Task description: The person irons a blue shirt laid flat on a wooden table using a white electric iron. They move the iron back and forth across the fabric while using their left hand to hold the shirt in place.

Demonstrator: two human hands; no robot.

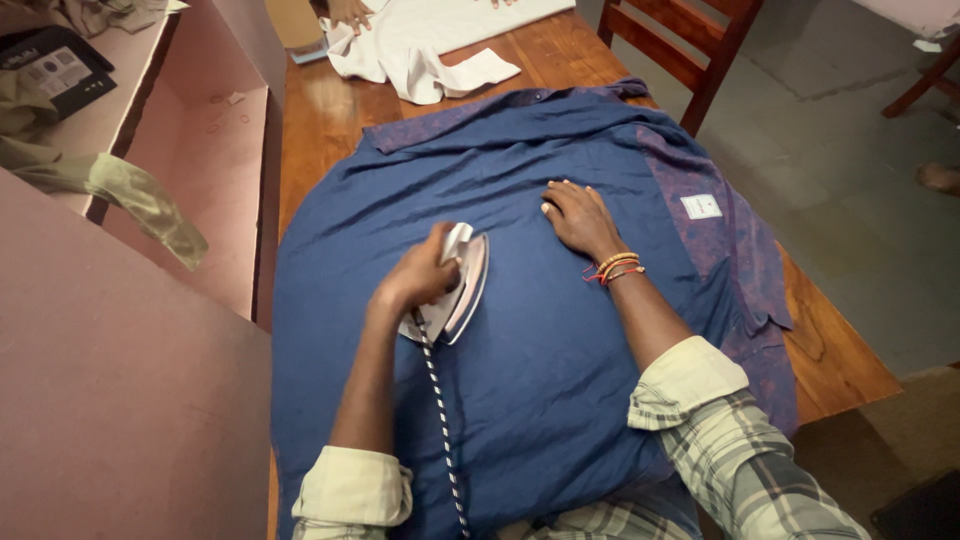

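Note:
A dark blue garment [520, 380] lies spread flat over the wooden table [320, 110]. My left hand [420, 275] grips the handle of a white and pink clothes iron [462, 288], which rests on the cloth near its middle. The iron's striped black and white cord [440, 410] trails back toward me. My right hand [580, 215] presses flat on the fabric to the right of the iron, fingers spread, with thread bracelets on the wrist. A white label [701, 206] shows on the garment's turned-over right edge.
A white garment [430, 45] lies at the table's far end, with another person's hand [350, 12] on it. A pink shelf unit [200, 150] with olive cloth [130, 190] stands left. A wooden chair [690, 50] stands far right. A bare foot [938, 178] shows at the right edge.

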